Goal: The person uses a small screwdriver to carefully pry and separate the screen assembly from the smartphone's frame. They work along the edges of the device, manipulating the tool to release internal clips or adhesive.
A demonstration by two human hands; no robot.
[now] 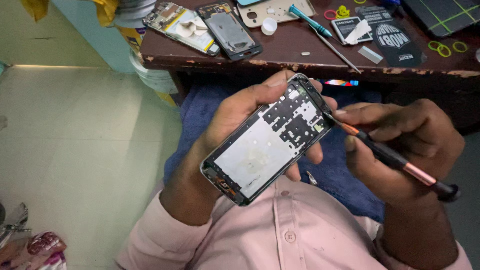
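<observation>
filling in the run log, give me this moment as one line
left hand: holds opened phone frame | right hand: holds screwdriver, tip at frame's upper right edge | behind: table with phone parts

Dark wooden table up top, front edge paint chipped (bare wood showing). Pale green tiled floor on the left, soft glare. Light blue wall behind.

on the worn wooden table lie two opened phones, a teal-handled screwdriver, a white cap, a battery and coloured rubber bands. pale floor to the side.
</observation>
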